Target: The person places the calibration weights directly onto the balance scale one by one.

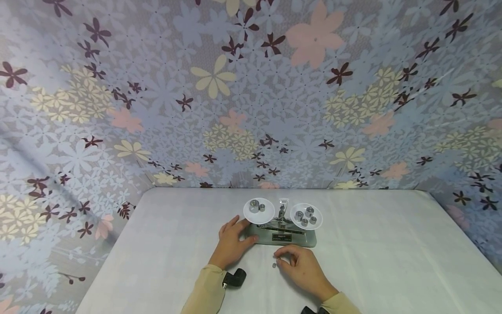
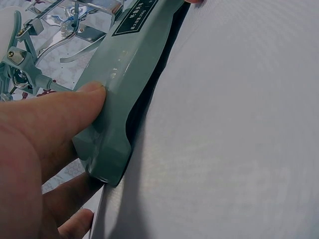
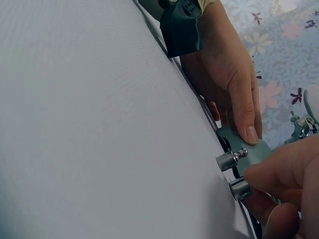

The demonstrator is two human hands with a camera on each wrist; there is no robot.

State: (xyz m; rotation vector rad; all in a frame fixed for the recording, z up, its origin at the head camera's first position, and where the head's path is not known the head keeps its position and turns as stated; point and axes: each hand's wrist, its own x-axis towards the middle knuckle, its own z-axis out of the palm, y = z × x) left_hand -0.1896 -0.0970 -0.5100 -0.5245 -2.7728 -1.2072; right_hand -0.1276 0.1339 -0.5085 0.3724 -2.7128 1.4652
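Note:
A green balance scale (image 1: 310, 240) stands on the white table. My left hand (image 1: 232, 244) grips the left end of its base, thumb on top and fingers around the end, as the left wrist view shows. In front of the base, my right hand (image 1: 300, 267) pinches a small silver weight (image 3: 240, 189) between thumb and fingertips. Right beside it is another small knobbed weight (image 3: 228, 161), seen in the head view on the cloth. The left white pan (image 1: 267, 216) bears two metal weights (image 1: 254, 206); on the right pan (image 1: 318, 220) sit several more weights (image 1: 310, 212).
White cloth covers the table (image 1: 392, 253), which meets a flower-patterned wall (image 1: 274, 109) behind the scale. Black wrist cameras (image 1: 235, 278) are strapped near both sleeves. A small dark label (image 1: 281, 237) marks the front of the base.

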